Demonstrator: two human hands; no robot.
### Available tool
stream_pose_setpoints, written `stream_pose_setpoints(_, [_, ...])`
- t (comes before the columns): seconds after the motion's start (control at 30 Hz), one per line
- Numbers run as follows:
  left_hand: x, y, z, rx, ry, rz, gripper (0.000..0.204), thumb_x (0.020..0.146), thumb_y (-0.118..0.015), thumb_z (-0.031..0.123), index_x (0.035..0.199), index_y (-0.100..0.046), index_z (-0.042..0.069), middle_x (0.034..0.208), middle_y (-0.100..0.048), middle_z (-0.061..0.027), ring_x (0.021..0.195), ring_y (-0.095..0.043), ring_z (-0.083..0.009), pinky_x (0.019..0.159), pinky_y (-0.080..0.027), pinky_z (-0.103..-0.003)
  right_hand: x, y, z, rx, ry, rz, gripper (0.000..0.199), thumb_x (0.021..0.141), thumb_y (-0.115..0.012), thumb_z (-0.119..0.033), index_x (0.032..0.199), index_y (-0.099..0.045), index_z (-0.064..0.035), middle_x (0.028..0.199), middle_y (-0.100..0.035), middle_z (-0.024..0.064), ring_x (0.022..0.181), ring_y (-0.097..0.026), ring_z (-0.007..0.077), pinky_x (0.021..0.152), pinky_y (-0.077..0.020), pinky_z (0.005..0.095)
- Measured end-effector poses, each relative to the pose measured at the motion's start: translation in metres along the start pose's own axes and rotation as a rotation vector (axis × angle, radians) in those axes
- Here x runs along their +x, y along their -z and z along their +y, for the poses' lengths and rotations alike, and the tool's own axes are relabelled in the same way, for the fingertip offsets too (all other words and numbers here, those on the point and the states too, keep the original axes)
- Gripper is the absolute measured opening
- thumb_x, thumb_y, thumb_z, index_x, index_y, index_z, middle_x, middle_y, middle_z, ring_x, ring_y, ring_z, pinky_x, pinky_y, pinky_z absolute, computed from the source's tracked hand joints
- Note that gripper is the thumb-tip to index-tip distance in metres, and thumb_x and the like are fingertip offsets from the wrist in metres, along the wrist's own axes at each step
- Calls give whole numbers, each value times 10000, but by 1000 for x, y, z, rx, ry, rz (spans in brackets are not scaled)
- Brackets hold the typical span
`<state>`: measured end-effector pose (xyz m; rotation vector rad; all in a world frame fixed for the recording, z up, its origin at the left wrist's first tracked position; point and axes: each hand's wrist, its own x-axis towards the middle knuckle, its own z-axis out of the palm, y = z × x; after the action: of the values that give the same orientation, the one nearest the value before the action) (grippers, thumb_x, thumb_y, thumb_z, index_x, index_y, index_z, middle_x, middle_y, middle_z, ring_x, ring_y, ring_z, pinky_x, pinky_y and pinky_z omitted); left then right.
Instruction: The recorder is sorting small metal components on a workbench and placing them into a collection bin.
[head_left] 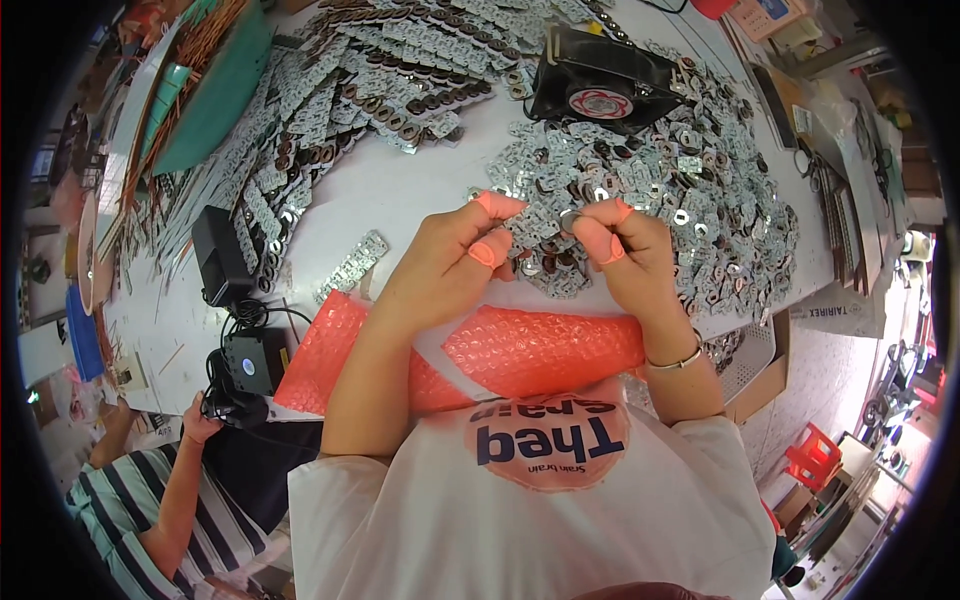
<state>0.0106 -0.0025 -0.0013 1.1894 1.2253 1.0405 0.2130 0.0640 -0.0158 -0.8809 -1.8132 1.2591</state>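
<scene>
My left hand (455, 255) and my right hand (620, 250) are raised together over the near edge of a white table (400, 190). Orange rubber caps cover several fingertips. A small silver metal piece (568, 216) is pinched between the fingers of both hands. Right behind my hands lies a big heap of small silver punched metal pieces (690, 190). A single strip of joined pieces (352, 266) lies on the table left of my left hand. An orange bubble-wrap sheet (530, 350) pads the table edge under my forearms.
A black square fan (600, 85) stands beyond the heap. Rows of metal strips (380, 70) cover the far left of the table, beside a teal basin (215, 95). A black box (222, 255) with cables sits at left. Another person in a striped shirt (140, 510) sits lower left.
</scene>
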Motion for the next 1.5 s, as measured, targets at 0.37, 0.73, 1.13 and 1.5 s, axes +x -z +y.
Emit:
stream_pose_setpoints(0.37, [9,-8,-4,-598,-187,219,238,896,-552,80,1127,-500,51,980,-600,-77,936,-621,-246,760,-510,-323,5,-4,2,105,180,-114,92,865,-616,-109,829,-613,-25,750,-600,36,632,-516,95,579,-415,231])
stream_pose_setpoints(0.73, [13,-12,17,525,-521,576,439,756,-691,52,1135,-471,53,1073,-579,-130,1032,-565,-278,946,-396,-414,8,5,-3,-196,203,-36,82,811,-648,-59,811,-600,7,931,-625,120,766,-599,183,593,-478,279])
stream_pose_setpoints(1.13, [1,-9,16,341,-222,102,146,810,-645,129,908,-621,24,715,-622,-131,590,-600,-271,544,-459,-308,13,17,-8,-85,290,-95,134,856,-600,-123,781,-568,-16,1045,-572,127,751,-520,128,637,-411,247])
stream_pose_setpoints(1.5, [3,1,8,441,-197,-88,132,791,-650,94,877,-636,-5,604,-588,-54,533,-512,-85,510,-420,-234,9,16,-4,-47,213,-293,124,818,-650,-110,793,-589,-4,807,-595,80,693,-542,145,588,-422,269])
